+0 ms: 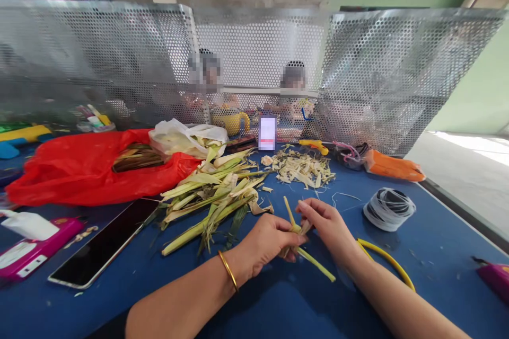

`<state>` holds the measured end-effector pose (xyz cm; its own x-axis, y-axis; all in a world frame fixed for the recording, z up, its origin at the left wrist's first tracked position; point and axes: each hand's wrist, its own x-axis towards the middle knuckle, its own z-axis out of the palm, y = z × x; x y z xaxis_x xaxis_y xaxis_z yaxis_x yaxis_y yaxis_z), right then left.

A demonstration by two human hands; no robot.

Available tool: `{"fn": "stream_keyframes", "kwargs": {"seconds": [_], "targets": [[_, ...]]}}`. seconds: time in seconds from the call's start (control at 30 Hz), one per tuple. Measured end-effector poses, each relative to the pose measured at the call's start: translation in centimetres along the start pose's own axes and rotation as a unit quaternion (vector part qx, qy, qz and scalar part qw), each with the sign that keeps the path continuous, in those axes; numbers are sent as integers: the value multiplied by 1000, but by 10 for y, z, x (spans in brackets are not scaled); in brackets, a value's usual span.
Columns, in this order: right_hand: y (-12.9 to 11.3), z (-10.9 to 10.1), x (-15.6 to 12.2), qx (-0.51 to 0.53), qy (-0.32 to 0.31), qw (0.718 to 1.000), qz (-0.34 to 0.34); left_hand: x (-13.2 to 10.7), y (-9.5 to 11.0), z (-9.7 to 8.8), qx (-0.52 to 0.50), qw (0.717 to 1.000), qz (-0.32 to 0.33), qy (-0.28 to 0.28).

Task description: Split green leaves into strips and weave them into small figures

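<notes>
Left hand [266, 243] is closed around a small bundle of leaf strips [318, 267], fingers curled and thumb on top. Right hand [328, 228] pinches the same bundle at its upper end between thumb and fingertips. The bundle sits just above the blue table [278, 307], on the person's side of the pile of stalks [210, 196] and a little to its right, with one strip trailing back toward the wrists. Judged risk: the strips look thin, stiff and fibrous, so a sharp bend or a pull across the grain could split or snap them, and a loosened pinch would let the bundle spring apart. The pile consists of long, tapering blades, pale green to straw-coloured, ribbed and frayed at the edges. Beyond the pile lies a heap of curled trimmings [302, 169]. Left of it is a glossy, crumpled red plastic bag [79, 169]. Nearer the person and to its left is a flat dark phone [103, 249]. Well to its right is a coil of white cord [388, 209].
</notes>
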<state>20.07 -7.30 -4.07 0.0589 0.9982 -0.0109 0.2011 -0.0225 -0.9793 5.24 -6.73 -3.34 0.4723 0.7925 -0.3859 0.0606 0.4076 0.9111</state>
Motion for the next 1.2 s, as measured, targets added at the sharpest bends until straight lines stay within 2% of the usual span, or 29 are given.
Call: {"fn": "stream_keyframes", "kwargs": {"seconds": [0.1, 0.3, 0.37, 0.4, 0.43, 0.47, 0.53, 0.57, 0.6, 0.63, 0.7, 0.77, 0.9, 1.07, 1.13, 1.2], "targets": [[0, -3, 0, -33, -19, 999, -27, 3, 5, -5, -20, 999, 27, 38], [14, -2, 2, -75, 25, 996, -40, 5, 4, -10, -41, 999, -5, 4], [12, -4, 0, -136, 66, 984, -91, 7, 2, -11, -53, 999, -9, 7], [8, -6, -2, -182, 91, 967, -150, 8, 1, -12, -59, 998, -10, 12], [4, -8, -5, -233, 104, 938, -234, 10, 0, -12, -65, 998, -10, 19], [0, -8, -9, -287, 100, 894, -329, 11, -1, -13, -70, 997, -8, 29], [-8, -7, -16, -392, 15, 777, -493, 14, -2, -14, -83, 995, 10, 45], [-10, -4, -20, -442, -35, 721, -532, 14, -2, -15, -92, 994, 21, 54], [-11, -1, -22, -486, -66, 677, -549, 15, -1, -15, -100, 992, 33, 63], [-10, 2, -24, -522, -80, 647, -550, 14, -1, -14, -107, 991, 43, 71], [-8, 8, -24, -562, -80, 621, -540, 13, 0, -13, -111, 989, 48, 87], [-5, 10, -23, -563, -75, 625, -536, 11, 0, -11, -105, 989, 45, 93], [-3, 8, -22, -517, -61, 669, -530, 9, 2, -12, -90, 993, 35, 74], [1, 7, -20, -462, -9, 731, -503, 9, 6, -21, -104, 993, 53, -11], [2, 8, -22, -453, 0, 737, -502, 9, 7, -23, -111, 991, 74, -2], [1, 9, -25, -449, -11, 728, -517, 10, 8, -24, -109, 990, 86, 22]]}}
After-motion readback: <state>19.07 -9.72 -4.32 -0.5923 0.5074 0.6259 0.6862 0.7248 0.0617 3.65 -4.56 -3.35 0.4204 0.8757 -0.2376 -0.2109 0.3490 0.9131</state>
